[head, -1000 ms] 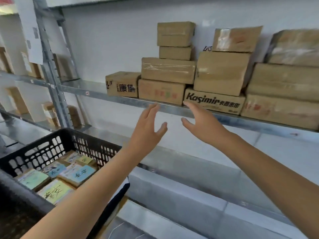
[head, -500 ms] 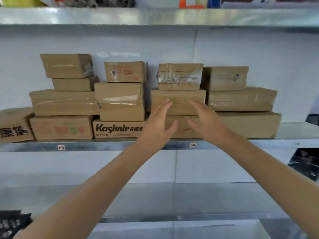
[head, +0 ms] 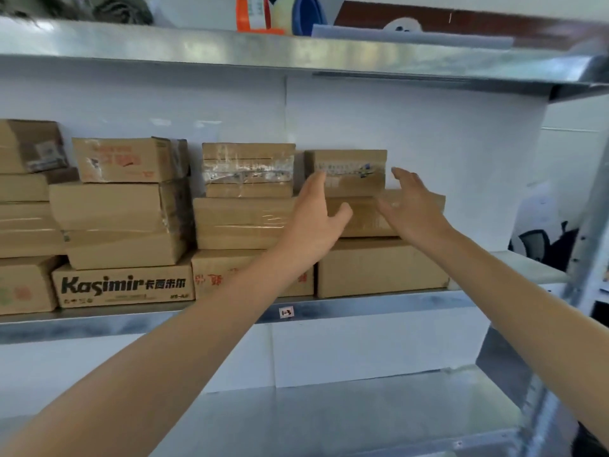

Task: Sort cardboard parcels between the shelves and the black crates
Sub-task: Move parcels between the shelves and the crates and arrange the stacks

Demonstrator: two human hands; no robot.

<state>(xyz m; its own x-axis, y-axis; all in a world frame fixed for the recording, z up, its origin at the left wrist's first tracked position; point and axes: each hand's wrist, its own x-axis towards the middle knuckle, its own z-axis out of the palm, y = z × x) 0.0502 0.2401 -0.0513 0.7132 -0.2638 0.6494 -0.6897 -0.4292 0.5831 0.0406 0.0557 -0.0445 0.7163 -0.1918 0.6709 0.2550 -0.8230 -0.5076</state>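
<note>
Stacked cardboard parcels fill the middle metal shelf (head: 362, 306). At the right end a small taped parcel (head: 349, 166) tops a stack of a flatter parcel (head: 362, 217) and a large plain box (head: 379, 268). My left hand (head: 316, 222) is raised in front of that stack's left side, fingers apart and empty. My right hand (head: 412, 209) hovers at its right side, also open and holding nothing. Both hands flank the top two parcels; whether they touch them I cannot tell. No black crate is in view.
More parcels stand to the left, among them a taped one (head: 247, 169) and a box printed Kasimir (head: 123, 285). The top shelf (head: 296, 51) holds an orange item and tape rolls. A bare lower shelf (head: 362, 410) lies below. A steel upright (head: 590, 258) closes the right side.
The view has swung right along the shelf and the black crate has left the frame. Both open hands have moved right to the last stack and risen toward its top parcels.
</note>
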